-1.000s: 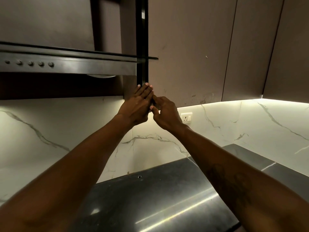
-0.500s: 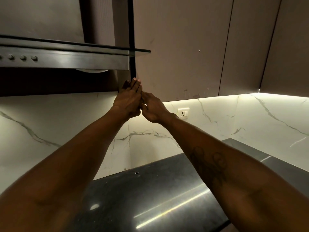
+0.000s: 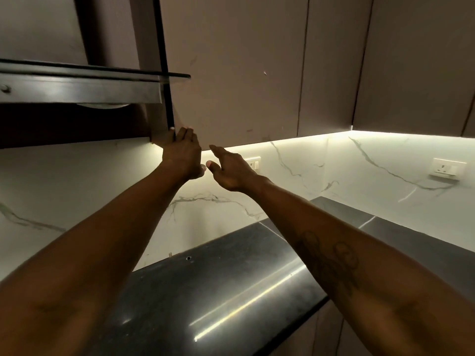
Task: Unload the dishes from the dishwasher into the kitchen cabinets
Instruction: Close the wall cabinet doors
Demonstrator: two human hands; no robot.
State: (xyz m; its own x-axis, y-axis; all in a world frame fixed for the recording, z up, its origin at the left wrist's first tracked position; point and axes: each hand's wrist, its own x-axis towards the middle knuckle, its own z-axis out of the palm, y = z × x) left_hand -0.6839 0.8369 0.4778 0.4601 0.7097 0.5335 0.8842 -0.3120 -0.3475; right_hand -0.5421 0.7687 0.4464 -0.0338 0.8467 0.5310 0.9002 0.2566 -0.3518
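Both arms reach up toward a row of brown upper cabinets. My left hand (image 3: pixel 183 156) has its straight fingers on the bottom left corner of the nearest cabinet door (image 3: pixel 231 80), which looks closed. My right hand (image 3: pixel 230 168) hovers just below that door's lower edge, fingers extended, holding nothing. No dishes and no dishwasher are in view.
A steel range hood (image 3: pixel 79 89) juts out at the upper left, close to my left hand. Further cabinet doors (image 3: pixel 411 62) run to the right. A dark glossy countertop (image 3: pixel 231 278) lies below, against a white marble backsplash with sockets (image 3: pixel 448 168).
My two hands were pressed together at the door's corner; now they are apart, the right hand lower and to the right. The view has shifted to the right.
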